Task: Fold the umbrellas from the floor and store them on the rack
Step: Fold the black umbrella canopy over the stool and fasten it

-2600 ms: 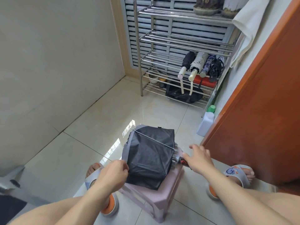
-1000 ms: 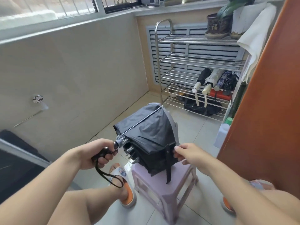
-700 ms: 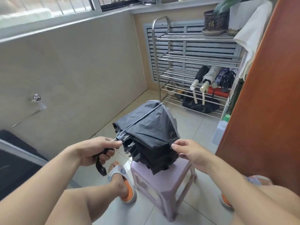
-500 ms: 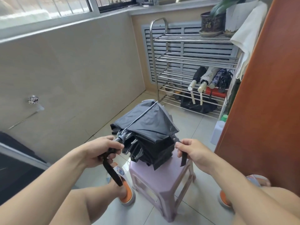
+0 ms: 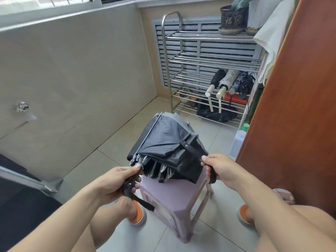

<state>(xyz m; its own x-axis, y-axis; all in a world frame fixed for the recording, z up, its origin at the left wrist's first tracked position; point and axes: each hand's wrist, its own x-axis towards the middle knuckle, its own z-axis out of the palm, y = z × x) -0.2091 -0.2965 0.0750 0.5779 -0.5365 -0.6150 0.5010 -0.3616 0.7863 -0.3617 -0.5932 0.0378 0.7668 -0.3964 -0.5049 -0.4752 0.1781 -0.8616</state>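
Umbrella: the black umbrella point(image 5: 169, 150) sits at centre frame, collapsed but loose, its canopy bunched in uneven folds, resting on the lilac stool point(image 5: 174, 195) with the tip pointing up and away toward the rack.
Closure strap: the strap point(image 5: 198, 153) runs from a snap on the canopy down to the right, where its free end hangs below the fingers.
Handle: the dark handle point(image 5: 130, 184) lies at lower centre-left, its wrist loop point(image 5: 143, 202) dangling beneath.
Left hand: the left hand point(image 5: 116, 180) has its fingers curled round the handle, thumb up near the rib tips, forearm coming in from the lower left.
Right hand: the right hand point(image 5: 221, 168) pinches the strap between thumb and forefinger, the other fingers curled, forearm entering from the lower right.
Risk, loose folds: the canopy panels look unsorted, so wrapping the strap now would likely trap fabric crookedly and leave a fat bundle.
Risk, snap: if the strap is pulled with too little slack, the snap may not reach its mate or may pop open.
Risk, ribs: exposed rib tips point(image 5: 160, 171) near the left thumb could snag cloth or skin while turning.
Rack: the steel rack point(image 5: 209, 60) stands upper right, with four folded umbrellas point(image 5: 231, 82) on a lower shelf.
Beyond: a plant pot point(image 5: 231, 19) on top and a white bottle point(image 5: 238, 142) by the orange door point(image 5: 300, 106).
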